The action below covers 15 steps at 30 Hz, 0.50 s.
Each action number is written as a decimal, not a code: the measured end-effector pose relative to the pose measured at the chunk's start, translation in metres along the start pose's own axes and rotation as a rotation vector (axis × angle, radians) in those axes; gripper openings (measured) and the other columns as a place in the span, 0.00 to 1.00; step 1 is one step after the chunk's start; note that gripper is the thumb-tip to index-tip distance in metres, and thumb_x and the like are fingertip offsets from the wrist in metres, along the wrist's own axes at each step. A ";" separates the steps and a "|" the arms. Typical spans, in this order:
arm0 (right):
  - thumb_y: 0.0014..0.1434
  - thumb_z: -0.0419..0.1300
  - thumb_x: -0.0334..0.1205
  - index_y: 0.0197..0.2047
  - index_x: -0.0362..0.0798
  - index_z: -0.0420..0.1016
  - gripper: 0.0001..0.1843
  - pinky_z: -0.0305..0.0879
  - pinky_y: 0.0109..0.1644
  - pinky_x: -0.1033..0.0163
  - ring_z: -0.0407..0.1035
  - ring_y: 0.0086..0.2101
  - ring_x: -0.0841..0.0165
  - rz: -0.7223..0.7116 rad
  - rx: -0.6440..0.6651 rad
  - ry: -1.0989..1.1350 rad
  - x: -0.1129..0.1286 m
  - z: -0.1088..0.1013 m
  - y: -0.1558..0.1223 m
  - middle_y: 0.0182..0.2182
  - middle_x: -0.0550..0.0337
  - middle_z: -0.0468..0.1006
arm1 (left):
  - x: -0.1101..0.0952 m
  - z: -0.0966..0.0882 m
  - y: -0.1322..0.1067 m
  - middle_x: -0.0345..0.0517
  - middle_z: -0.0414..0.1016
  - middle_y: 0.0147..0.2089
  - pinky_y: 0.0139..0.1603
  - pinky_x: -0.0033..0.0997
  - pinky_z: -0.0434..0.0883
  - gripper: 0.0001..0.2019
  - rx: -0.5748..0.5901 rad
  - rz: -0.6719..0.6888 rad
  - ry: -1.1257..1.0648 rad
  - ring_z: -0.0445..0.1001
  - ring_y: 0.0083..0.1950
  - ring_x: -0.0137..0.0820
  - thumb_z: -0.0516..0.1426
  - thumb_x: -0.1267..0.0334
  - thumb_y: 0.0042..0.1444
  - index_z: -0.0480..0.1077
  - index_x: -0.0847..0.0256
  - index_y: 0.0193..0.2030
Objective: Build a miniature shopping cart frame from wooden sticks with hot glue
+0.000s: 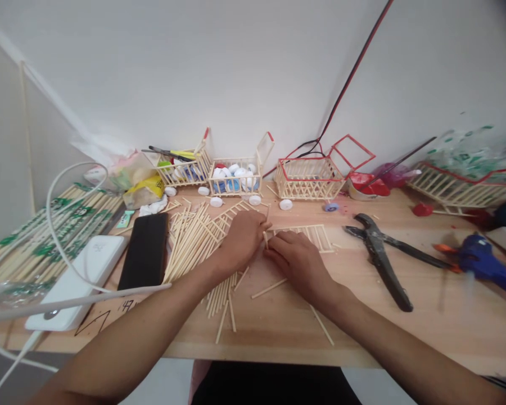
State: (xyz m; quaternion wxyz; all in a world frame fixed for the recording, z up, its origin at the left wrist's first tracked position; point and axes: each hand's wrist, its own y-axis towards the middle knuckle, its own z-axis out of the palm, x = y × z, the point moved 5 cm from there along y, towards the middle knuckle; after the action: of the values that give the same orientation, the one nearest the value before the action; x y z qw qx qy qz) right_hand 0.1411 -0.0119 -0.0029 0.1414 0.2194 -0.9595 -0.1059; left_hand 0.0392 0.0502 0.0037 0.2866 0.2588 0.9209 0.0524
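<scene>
My left hand [244,239] is closed, its fingertips pinching what looks like a short wooden stick [267,212] that stands up beside them. Close to it, my right hand [297,261] has its fingers bent together over the left end of a ladder-like stick frame [318,237], which lies flat on the table. Exactly where those fingers grip is partly hidden. A second ladder-like frame [219,223] lies behind my left hand, on a heap of loose wooden sticks [189,242]. A few single sticks [269,288] are scattered in front of my hands.
Small stick carts [310,179] stand along the wall, some filled with white and blue wheels [236,179]. Pliers [382,259] and a blue glue gun [480,259] lie right. At left are a phone [144,251], a white power bank [78,281], a cable and bagged sticks [63,225].
</scene>
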 end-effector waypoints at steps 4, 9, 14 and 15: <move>0.63 0.57 0.37 0.31 0.46 0.73 0.10 0.56 0.39 0.63 0.68 0.35 0.65 0.012 -0.012 0.050 -0.002 0.001 -0.001 0.32 0.56 0.76 | 0.002 0.002 -0.001 0.44 0.70 0.24 0.31 0.31 0.54 0.19 -0.014 -0.009 0.001 0.64 0.28 0.30 0.51 0.64 0.63 0.68 0.64 0.20; 0.62 0.57 0.35 0.30 0.46 0.71 0.08 0.56 0.38 0.63 0.66 0.34 0.65 0.022 -0.029 0.138 -0.008 0.003 -0.005 0.31 0.57 0.74 | 0.006 0.002 -0.002 0.43 0.69 0.22 0.31 0.31 0.54 0.19 -0.028 -0.005 -0.022 0.64 0.27 0.29 0.52 0.62 0.62 0.68 0.64 0.19; 0.61 0.59 0.35 0.31 0.47 0.70 0.06 0.57 0.38 0.63 0.66 0.34 0.65 0.017 -0.072 0.209 -0.012 0.005 -0.008 0.32 0.57 0.74 | 0.009 0.003 -0.001 0.41 0.68 0.20 0.31 0.30 0.55 0.19 -0.016 -0.024 -0.077 0.64 0.26 0.28 0.54 0.62 0.61 0.68 0.63 0.18; 0.61 0.58 0.34 0.32 0.47 0.70 0.05 0.58 0.39 0.62 0.66 0.35 0.65 0.014 -0.073 0.222 -0.012 0.006 -0.009 0.32 0.57 0.74 | 0.009 0.003 -0.001 0.41 0.68 0.20 0.31 0.30 0.55 0.19 -0.014 -0.021 -0.075 0.64 0.26 0.28 0.54 0.62 0.60 0.67 0.63 0.18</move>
State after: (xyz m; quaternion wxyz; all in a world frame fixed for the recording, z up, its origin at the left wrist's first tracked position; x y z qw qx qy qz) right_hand 0.1530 -0.0136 -0.0135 0.2555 0.2178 -0.9349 -0.1146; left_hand 0.0339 0.0541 -0.0033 0.3231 0.2489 0.9119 0.0461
